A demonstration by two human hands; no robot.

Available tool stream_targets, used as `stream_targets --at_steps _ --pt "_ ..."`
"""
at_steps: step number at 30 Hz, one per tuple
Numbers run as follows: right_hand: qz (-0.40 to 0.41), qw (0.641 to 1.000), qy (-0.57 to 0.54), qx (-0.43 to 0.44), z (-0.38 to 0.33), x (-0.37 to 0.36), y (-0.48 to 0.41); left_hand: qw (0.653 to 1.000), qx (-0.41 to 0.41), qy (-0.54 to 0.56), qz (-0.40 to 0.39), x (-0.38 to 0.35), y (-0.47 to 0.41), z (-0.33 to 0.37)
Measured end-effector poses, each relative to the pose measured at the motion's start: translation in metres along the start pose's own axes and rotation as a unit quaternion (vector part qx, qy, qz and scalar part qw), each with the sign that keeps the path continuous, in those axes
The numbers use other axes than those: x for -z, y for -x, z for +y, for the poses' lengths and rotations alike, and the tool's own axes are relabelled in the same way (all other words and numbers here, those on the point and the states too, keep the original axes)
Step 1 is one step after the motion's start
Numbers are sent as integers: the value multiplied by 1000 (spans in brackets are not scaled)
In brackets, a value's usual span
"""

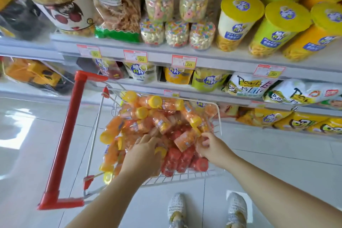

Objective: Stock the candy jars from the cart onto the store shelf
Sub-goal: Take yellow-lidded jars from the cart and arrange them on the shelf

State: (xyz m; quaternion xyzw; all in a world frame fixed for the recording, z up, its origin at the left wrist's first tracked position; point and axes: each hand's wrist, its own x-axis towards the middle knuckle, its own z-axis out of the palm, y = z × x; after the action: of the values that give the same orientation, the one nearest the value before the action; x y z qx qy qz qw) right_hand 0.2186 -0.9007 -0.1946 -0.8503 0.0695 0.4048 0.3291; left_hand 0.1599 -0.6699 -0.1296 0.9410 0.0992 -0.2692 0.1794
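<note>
So the candy jars (157,116) are all sitting in the cart (219,122), just dumped in a loose heap: orange ones with yellow lids on top and toward the back, red ones with red lids (183,161) bunched at the near end. None are on the shelf (212,55) yet as far as I can see, so I'd say this is the picking-up part. Both hands are in the pile. The left hand (146,146) is palm down with its fingers reaching in among the orange jars, but it's blurry and I can't tell if it has closed on one. The right hand (211,146) is over by the cart's right rim with its fingers curled in, pinching what looks like a jar, though which one, no clue. The cart is parked right up against the shelving, probably so it's a short lift. The red handle (72,126) is off to the left, with nobody holding it. Up top, the shelf is packed with yellow-lidded tubs (238,22) and bags of snacks, so finding a gap might be the tricky bit.
</note>
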Motion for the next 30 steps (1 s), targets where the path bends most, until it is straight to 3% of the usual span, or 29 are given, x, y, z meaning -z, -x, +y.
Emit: stream_targets --at_steps 5,12,16,22,30 --pt "124 973 -170 -95 -24 -42 -17 998 -55 -32 16 -13 -1 -20" --pt "202 939 -200 -192 -58 -65 -15 993 -99 -67 15 -25 -3 -33" --pt "170 929 -255 -208 -51 -60 -10 982 -120 -136 58 -35 -4 -29" --pt "129 937 -282 -159 -29 -48 10 964 -83 -250 45 -57 -6 -15" --pt "65 927 -355 -101 -22 -32 23 969 -108 -182 126 -68 -16 -19"
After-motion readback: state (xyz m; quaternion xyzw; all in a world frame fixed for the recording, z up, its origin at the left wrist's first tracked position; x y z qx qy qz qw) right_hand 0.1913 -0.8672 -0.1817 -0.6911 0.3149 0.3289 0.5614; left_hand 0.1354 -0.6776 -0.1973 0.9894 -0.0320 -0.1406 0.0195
